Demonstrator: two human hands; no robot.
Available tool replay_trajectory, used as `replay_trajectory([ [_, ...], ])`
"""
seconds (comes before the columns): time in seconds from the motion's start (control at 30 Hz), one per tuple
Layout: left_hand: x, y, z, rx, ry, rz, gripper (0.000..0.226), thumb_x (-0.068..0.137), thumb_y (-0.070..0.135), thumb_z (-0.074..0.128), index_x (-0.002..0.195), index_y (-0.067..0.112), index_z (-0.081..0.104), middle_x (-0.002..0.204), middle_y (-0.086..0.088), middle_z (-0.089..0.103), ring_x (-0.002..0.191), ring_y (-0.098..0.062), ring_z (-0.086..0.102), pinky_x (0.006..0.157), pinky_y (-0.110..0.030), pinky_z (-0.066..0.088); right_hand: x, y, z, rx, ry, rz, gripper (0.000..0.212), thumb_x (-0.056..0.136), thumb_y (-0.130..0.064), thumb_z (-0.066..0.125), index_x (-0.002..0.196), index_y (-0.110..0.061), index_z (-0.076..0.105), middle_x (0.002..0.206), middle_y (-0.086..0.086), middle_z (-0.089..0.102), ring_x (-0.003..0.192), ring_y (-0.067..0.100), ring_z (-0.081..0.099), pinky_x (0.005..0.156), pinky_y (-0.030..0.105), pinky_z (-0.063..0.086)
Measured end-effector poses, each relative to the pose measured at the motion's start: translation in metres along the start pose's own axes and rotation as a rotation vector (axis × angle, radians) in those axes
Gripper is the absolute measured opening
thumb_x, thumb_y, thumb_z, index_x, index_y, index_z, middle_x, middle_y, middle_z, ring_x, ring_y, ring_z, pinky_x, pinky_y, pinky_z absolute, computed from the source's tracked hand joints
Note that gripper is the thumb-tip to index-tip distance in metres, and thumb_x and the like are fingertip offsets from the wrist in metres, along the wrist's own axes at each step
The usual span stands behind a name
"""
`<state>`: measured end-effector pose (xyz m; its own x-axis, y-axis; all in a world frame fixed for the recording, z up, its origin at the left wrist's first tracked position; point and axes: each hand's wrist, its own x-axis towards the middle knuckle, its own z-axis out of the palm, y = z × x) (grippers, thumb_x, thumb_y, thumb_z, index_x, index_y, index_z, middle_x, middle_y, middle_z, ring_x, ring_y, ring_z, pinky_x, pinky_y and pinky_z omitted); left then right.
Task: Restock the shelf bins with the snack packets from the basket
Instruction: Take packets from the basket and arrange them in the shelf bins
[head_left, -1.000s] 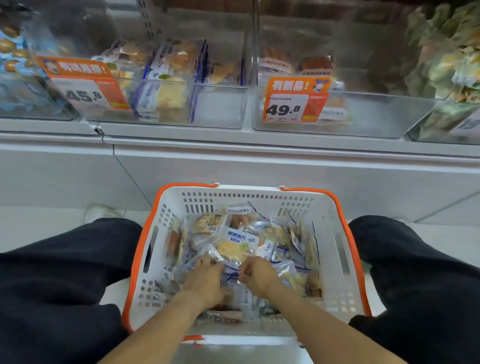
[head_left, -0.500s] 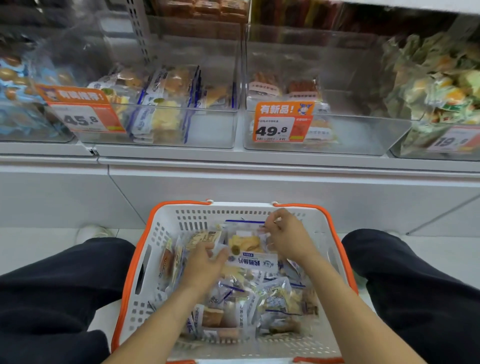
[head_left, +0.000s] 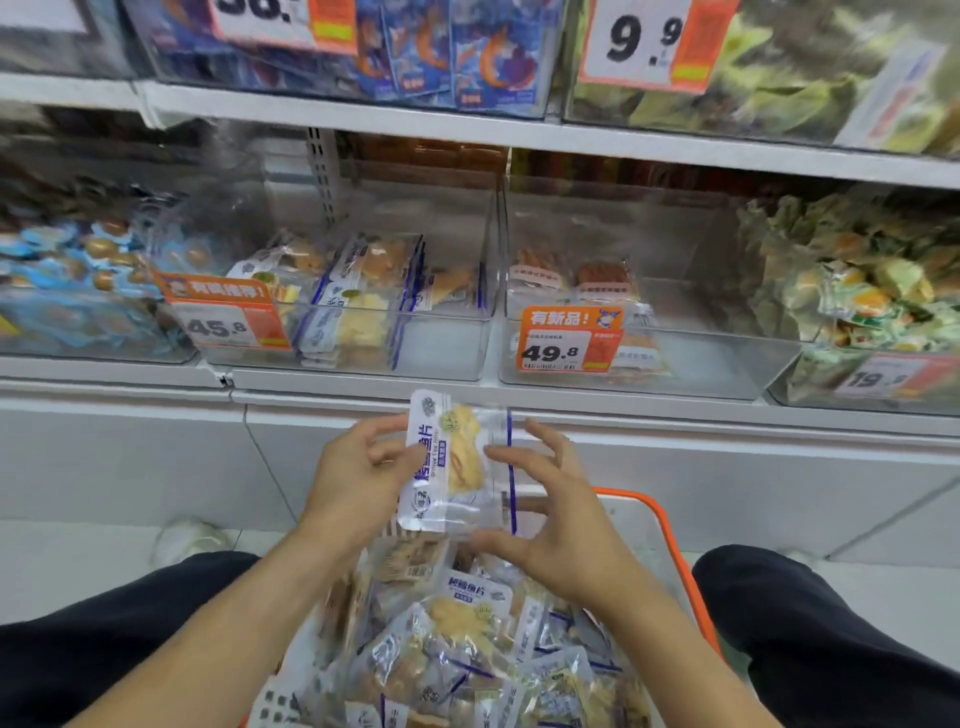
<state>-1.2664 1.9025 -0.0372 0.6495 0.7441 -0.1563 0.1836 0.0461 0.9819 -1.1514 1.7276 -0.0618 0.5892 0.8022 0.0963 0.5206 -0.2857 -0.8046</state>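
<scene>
Head view, looking down from a crouch at a shop shelf: both hands hold one clear snack packet upright in the air, above the far rim of the orange-edged basket and just below the shelf's front edge. The left hand pinches the packet's left side between thumb and curled fingers; the right hand has its fingers spread, thumb under the packet's lower edge and fingertips lightly against its right side. Many more packets fill the basket between the person's knees. Straight ahead on the shelf, the clear bin tagged 45.8 holds matching blue-striped packets along its left side, with bare space at its right. The neighbouring bin, tagged 49.8, holds a different snack. The slick film could slip from so light a hold, or the packet could end up in the wrong bin, since the two sit side by side
</scene>
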Motion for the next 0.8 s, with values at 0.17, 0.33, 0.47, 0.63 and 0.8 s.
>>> replay_trajectory([
  [0.17, 0.010, 0.051, -0.024, 0.114, -0.061, 0.232, 0.026, 0.091, 0.013, 0.068, 0.112, 0.027, 0.062, 0.083, 0.002, 0.076, 0.076, -0.011, 0.071, 0.072, -0.033, 0.053, 0.025, -0.030, 0.003, -0.089, 0.165, -0.259, 0.055, 0.074, -0.037, 0.087, 0.124, -0.042, 0.066, 0.154, -0.018, 0.035, 0.137, -0.007, 0.036, 0.108, 0.005, 0.027],
  [0.33, 0.041, 0.093, -0.040, 0.225, -0.082, 0.419, 0.035, 0.095, 0.016, 0.063, 0.124, 0.032, 0.054, 0.095, 0.006, 0.074, 0.084, -0.006, 0.070, 0.076, -0.028, 0.055, 0.079, -0.067, -0.005, -0.364, 0.396, -0.500, 0.045, 0.083, -0.029, 0.080, 0.125, -0.020, 0.069, 0.147, 0.008, 0.051, 0.128, 0.025, 0.054, 0.105, 0.029, 0.042],
  [0.47, 0.079, 0.113, -0.037, 0.314, -0.085, 0.469, 0.042, 0.094, 0.013, 0.062, 0.127, 0.034, 0.045, 0.103, 0.017, 0.064, 0.085, 0.003, 0.064, 0.068, -0.011, 0.044, 0.141, -0.096, -0.024, -0.678, 0.359, -0.506, 0.040, 0.079, -0.018, 0.082, 0.115, -0.006, 0.069, 0.134, 0.020, 0.056, 0.113, 0.039, 0.059, 0.098, 0.044, 0.050],
  [0.63, 0.151, 0.114, -0.027, 0.564, -0.050, 0.383, 0.038, 0.091, 0.009, 0.061, 0.127, 0.017, 0.051, 0.108, -0.002, 0.067, 0.099, -0.025, 0.064, 0.084, -0.035, 0.051, 0.202, -0.121, -0.032, -0.936, 0.049, -0.196, 0.017, 0.094, -0.019, 0.066, 0.100, -0.003, 0.063, 0.115, 0.019, 0.059, 0.106, 0.035, 0.054, 0.081, 0.037, 0.045],
  [0.8, 0.200, 0.112, -0.012, 0.997, -0.166, 0.276, 0.045, 0.088, 0.032, 0.059, 0.129, 0.018, 0.048, 0.135, -0.011, 0.054, 0.125, -0.034, 0.047, 0.102, -0.043, 0.041, 0.241, -0.123, -0.019, -1.014, -0.116, 0.037, 0.037, 0.090, 0.002, 0.058, 0.127, -0.002, 0.056, 0.122, 0.018, 0.060, 0.110, 0.038, 0.061, 0.087, 0.042, 0.052],
])
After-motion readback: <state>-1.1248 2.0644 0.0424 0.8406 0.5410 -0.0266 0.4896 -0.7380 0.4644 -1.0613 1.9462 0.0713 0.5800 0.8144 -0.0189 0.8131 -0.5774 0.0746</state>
